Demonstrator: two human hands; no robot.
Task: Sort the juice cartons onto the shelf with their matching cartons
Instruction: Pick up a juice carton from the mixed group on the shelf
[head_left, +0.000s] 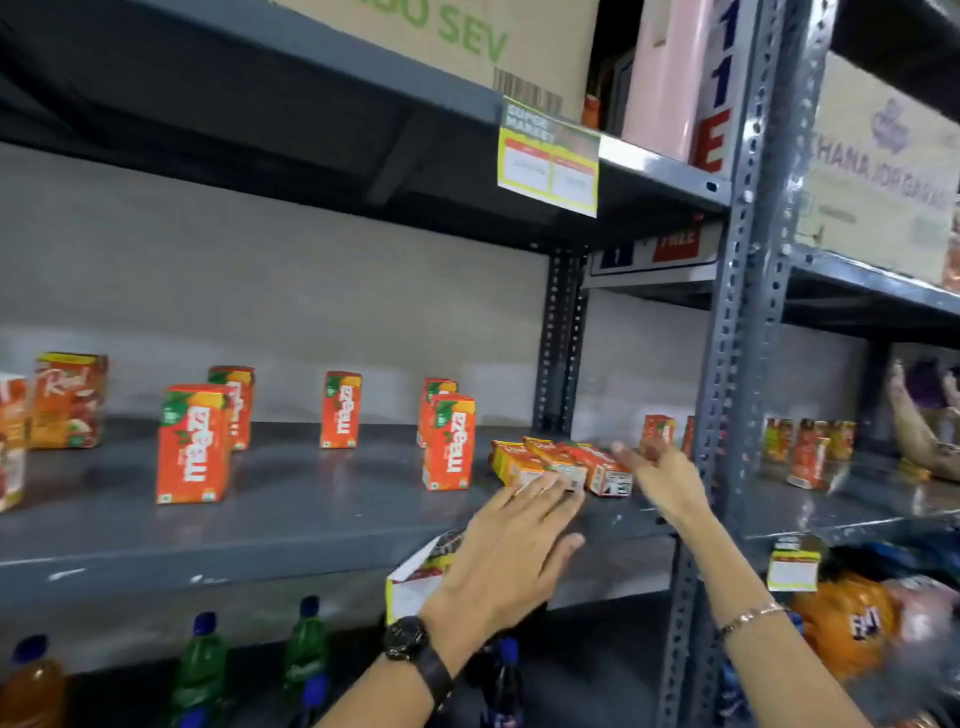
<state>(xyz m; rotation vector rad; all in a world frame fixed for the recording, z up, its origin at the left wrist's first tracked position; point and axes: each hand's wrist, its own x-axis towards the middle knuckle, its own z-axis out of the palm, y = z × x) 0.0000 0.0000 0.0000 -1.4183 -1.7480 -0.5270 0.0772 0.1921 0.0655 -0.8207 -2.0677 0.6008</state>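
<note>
Grey steel shelving (332, 540) with perforated uprights fills the view, backed by a pale grey wall. On the level above sit a brown cardboard box (483, 36) printed in green and a pink carton, and a yellow price tag (548, 158) hangs from that level's front edge.

Upright Maaza juice cartons stand spread along the middle shelf: one near the front at left (193, 444), another behind it (235, 406), a single one farther back in the middle (340, 409), and a pair right of centre, one just in front of the other (449, 442). At the far left stands a Real juice carton (68, 400), with another carton cut off by the frame edge beside it.

Near the shelf's right end a cluster of small juice cartons (561, 465) lies flat on its side, packed together. The left hand (511, 558), a black watch on its wrist, reaches forward with fingers spread and loose, the fingertips touching the front of that cluster; it grips nothing. The right hand (662, 475), a thin bracelet on its wrist, is held palm-open just right of the cluster, likewise holding nothing.

Below the shelf, bottles with blue caps (306, 654) stand in a row, and an orange Fanta pack (852, 626) lies at lower right.
</note>
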